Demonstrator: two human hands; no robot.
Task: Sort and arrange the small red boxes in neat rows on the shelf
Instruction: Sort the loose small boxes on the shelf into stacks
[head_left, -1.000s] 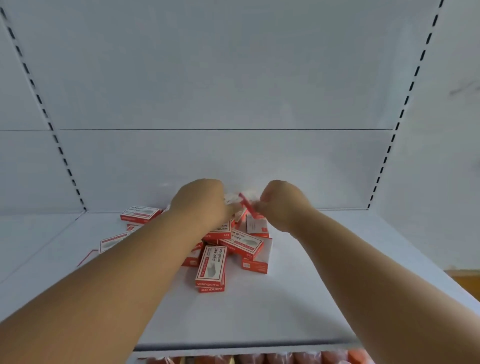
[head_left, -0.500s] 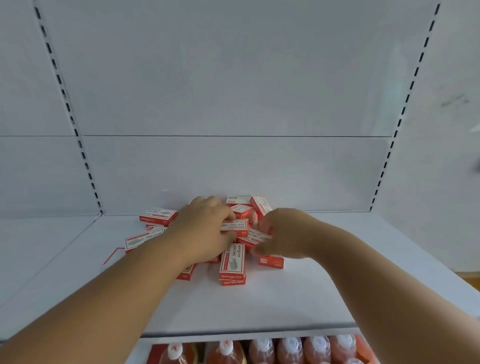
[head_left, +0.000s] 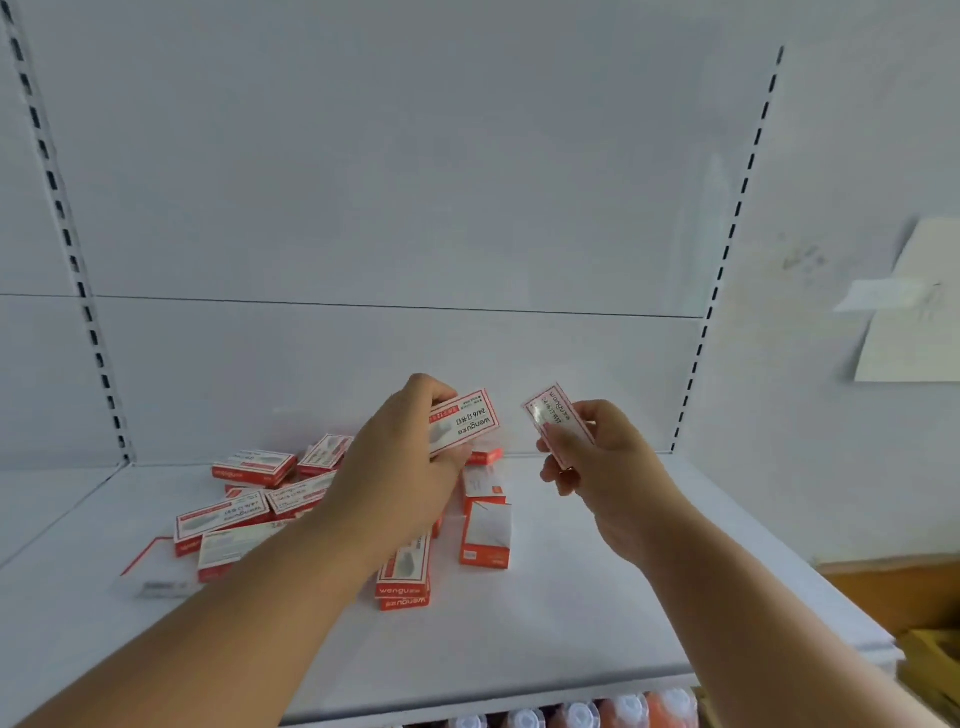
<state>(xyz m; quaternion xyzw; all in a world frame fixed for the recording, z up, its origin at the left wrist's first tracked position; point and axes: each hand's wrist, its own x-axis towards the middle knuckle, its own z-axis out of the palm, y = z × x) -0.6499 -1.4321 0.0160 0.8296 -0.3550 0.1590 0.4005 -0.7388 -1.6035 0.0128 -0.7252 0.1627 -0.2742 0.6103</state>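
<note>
Boxes (head_left: 291, 499), small, red with white printed tops, lie jumbled on the white shelf (head_left: 597, 613), mostly at 9 o'clock from the hands; some lie flat, one (head_left: 485, 535) stands on its side at 6 o'clock below the gap between the hands. Left hand (head_left: 410, 467) grips one box (head_left: 464, 422), fingers curled round it, label facing up. Right hand (head_left: 597, 457) pinches another box (head_left: 557, 422), tilted, thumb against its face. Both held boxes are raised off the shelf, apart from each other.
</note>
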